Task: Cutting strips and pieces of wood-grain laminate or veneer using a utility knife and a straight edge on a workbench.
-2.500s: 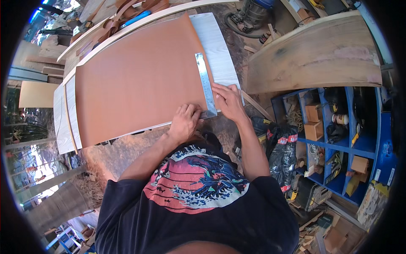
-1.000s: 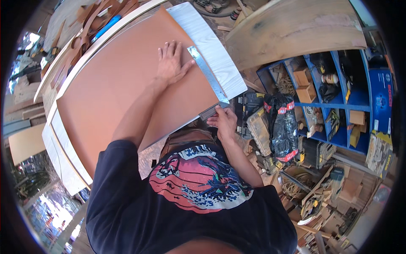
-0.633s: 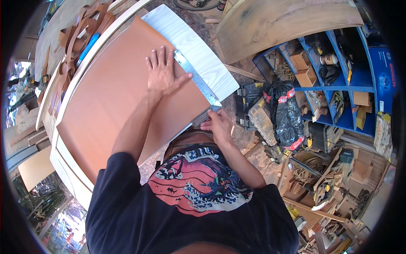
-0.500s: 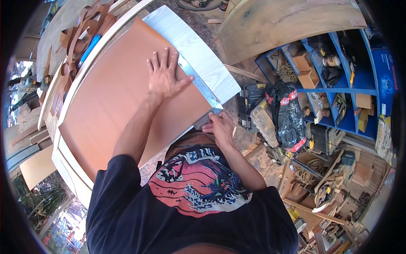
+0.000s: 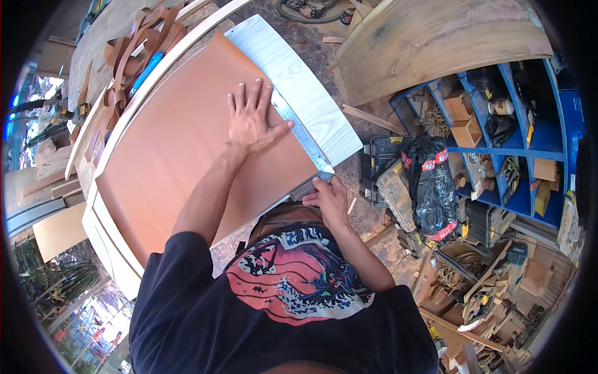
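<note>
Head view: left hand (image 5: 250, 118) flat on brown sheet (image 5: 180, 143); right hand (image 5: 329, 198) grip grasping metal square (image 5: 303, 140).

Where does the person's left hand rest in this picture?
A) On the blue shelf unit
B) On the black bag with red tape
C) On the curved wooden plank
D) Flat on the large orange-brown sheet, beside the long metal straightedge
D: the left hand lies spread on the large orange-brown sheet, thumb against the long metal straightedge.

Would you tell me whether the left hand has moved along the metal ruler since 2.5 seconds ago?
Yes: the left hand moved up the metal ruler, away from the board's near edge.
</note>
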A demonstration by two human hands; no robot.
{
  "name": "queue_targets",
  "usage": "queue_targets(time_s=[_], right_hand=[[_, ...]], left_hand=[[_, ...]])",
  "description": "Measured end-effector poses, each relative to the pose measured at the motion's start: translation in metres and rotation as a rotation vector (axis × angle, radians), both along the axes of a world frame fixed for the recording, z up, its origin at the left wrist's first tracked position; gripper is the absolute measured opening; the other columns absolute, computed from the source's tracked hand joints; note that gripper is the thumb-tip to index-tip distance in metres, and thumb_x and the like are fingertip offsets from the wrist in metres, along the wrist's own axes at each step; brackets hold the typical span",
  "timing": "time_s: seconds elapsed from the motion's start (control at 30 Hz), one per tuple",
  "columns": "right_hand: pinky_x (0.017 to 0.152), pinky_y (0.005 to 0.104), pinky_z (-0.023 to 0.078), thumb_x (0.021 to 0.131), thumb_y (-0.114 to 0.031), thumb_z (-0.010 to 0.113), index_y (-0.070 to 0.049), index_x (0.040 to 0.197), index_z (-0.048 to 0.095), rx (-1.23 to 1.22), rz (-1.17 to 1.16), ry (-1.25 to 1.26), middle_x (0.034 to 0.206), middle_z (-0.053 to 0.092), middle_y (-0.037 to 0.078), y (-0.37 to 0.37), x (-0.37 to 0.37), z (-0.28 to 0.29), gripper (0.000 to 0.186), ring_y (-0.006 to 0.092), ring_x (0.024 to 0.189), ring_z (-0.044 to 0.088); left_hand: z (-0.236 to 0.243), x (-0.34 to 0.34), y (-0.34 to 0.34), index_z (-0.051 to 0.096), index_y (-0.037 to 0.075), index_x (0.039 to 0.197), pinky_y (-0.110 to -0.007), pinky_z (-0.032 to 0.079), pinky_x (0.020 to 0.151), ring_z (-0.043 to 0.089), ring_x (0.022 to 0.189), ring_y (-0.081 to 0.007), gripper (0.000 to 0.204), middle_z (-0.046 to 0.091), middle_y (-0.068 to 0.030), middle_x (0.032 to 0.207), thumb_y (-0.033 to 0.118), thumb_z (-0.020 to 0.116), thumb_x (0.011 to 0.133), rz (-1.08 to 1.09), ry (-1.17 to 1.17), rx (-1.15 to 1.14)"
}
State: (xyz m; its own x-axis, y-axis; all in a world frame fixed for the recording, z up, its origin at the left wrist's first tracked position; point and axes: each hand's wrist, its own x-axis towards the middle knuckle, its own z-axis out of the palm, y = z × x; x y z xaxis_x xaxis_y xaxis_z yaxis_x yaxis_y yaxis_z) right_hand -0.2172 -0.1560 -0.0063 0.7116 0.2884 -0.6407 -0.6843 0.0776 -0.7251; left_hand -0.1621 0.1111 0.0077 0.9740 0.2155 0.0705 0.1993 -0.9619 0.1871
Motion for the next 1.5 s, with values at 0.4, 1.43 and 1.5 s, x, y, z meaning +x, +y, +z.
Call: queue_targets(time_s=[0.4, 1.43, 1.5], right_hand=[[0.059, 0.0312, 0.062, 0.104, -0.015, 0.061, 0.003, 0.116, 0.058, 0.025, 0.027, 0.024, 0.093, 0.069, 0.014, 0.002, 0.002, -0.003, 0.022, 0.0200, 0.066, 0.071], [0.057, 0.0340, 0.064, 0.103, -0.015, 0.063, 0.007, 0.112, 0.054, -0.021, -0.018, 0.046, 0.091, 0.067, 0.018, 0.003, 0.003, 0.005, 0.026, 0.0283, 0.067, 0.074], [0.062, 0.0360, 0.065, 0.103, -0.016, 0.064, 0.008, 0.114, 0.054, 0.044, 0.046, -0.036, 0.093, 0.067, 0.018, -0.007, 0.001, 0.004, 0.028, 0.0284, 0.071, 0.075]], left_hand=[[-0.013, 0.003, 0.004, 0.033, 0.004, 0.162, -0.070, 0.012, 0.123, 0.018, 0.155, -0.0514, 0.110, 0.026, -0.0189, 0.170, 0.080, 0.057, 0.086, -0.017, 0.017, 0.080], [-0.017, 0.092, 0.110, 0.042, 0.005, 0.158, -0.053, 0.017, 0.129, 0.025, 0.158, -0.0356, 0.082, 0.036, -0.0121, 0.168, 0.063, 0.049, 0.100, 0.086, -0.036, 0.071], [-0.016, 0.088, 0.112, 0.042, 0.005, 0.157, -0.055, 0.019, 0.128, 0.029, 0.156, -0.0367, 0.077, 0.039, -0.0151, 0.166, 0.058, 0.050, 0.102, 0.074, -0.072, 0.038]])
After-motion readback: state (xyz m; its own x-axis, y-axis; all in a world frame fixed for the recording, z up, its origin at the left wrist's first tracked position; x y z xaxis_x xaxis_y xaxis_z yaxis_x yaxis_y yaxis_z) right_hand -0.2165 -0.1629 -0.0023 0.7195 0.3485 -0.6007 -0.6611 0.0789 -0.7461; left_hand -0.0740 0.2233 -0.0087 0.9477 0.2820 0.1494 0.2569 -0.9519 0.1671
